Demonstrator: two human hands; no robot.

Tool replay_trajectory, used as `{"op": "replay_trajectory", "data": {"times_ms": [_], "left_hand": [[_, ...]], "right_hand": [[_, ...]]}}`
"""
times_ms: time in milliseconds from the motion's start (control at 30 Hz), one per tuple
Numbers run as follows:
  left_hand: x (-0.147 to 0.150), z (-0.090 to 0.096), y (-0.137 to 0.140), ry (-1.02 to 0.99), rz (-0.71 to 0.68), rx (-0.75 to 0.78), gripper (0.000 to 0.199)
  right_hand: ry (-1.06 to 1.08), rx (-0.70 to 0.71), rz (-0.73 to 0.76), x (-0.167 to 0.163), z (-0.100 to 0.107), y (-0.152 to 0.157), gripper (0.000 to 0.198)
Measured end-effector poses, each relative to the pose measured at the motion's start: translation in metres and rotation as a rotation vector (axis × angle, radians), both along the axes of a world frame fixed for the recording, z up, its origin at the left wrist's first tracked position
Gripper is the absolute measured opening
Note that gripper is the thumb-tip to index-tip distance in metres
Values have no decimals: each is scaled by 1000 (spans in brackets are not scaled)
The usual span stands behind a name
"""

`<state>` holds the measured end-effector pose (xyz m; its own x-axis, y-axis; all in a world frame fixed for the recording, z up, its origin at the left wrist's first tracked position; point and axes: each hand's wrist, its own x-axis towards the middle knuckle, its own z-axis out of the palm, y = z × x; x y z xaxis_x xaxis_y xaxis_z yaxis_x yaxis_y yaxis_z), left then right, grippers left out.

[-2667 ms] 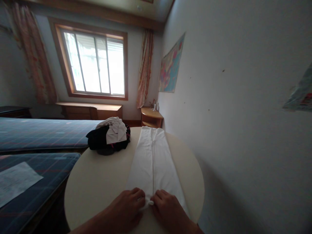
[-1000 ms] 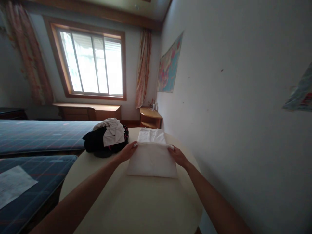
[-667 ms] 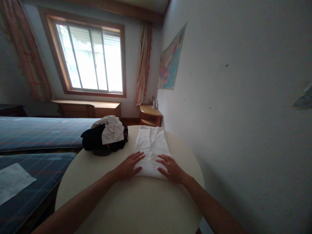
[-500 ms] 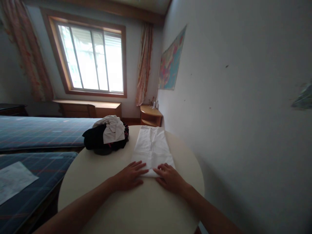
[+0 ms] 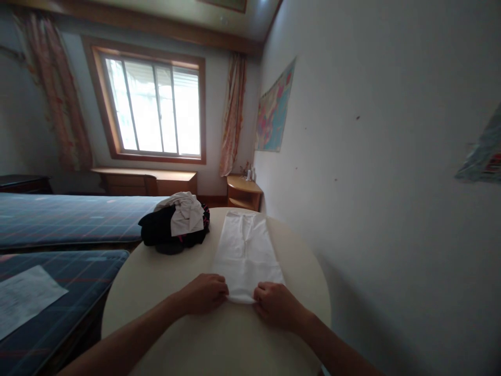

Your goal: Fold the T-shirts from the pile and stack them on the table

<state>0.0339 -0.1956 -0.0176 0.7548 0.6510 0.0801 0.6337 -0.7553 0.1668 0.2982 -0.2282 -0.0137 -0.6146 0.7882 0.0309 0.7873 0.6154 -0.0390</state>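
Observation:
A folded white garment [image 5: 247, 250] lies lengthwise on the round cream table [image 5: 164, 287]; its exact kind is unclear. Creases form a V near its far end. My left hand [image 5: 205, 293] has its fingers curled around the near left corner of the cloth. At the near right corner, my right hand [image 5: 279, 303] pinches the same edge. Between the two hands the near edge sags slightly. Both thumbs are mostly hidden.
A heap of black and light clothes [image 5: 176, 222] sits on the table's far left. Plaid mattresses [image 5: 78, 219] stand to the left, one bearing a paper sheet [image 5: 29, 297]. A white wall [image 5: 371, 219] rises close on the right. A corner shelf [image 5: 245, 188] stands beyond.
My hands have gone from lying flat with fingers spread on the white garment to gripping its near corners. The whole view has shifted slightly as my head tilted up.

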Motion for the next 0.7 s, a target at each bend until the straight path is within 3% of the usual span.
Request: {"op": "replay_trajectory", "data": {"times_ms": [200,300,367,467,567,700], "left_hand": [[1,25,-30,141,-43,-548,21],[6,30,-29,186,-82,-765,25],[9,32,-23,131,-88,-719,27],[13,32,-10,7,-8,-398,31],[11,29,4,32,83,-155,36],[5,22,17,144,128,-171,38]], "right_hand": [[50,-344,221,-9,18,-37,17],[78,-408,264,-12,18,-39,23],[84,-356,225,-11,16,-34,23],[133,-221,49,-5,18,-20,17],[177,-136,-129,6,21,-5,19],[142,-135,-214,26,18,10,22]]}}
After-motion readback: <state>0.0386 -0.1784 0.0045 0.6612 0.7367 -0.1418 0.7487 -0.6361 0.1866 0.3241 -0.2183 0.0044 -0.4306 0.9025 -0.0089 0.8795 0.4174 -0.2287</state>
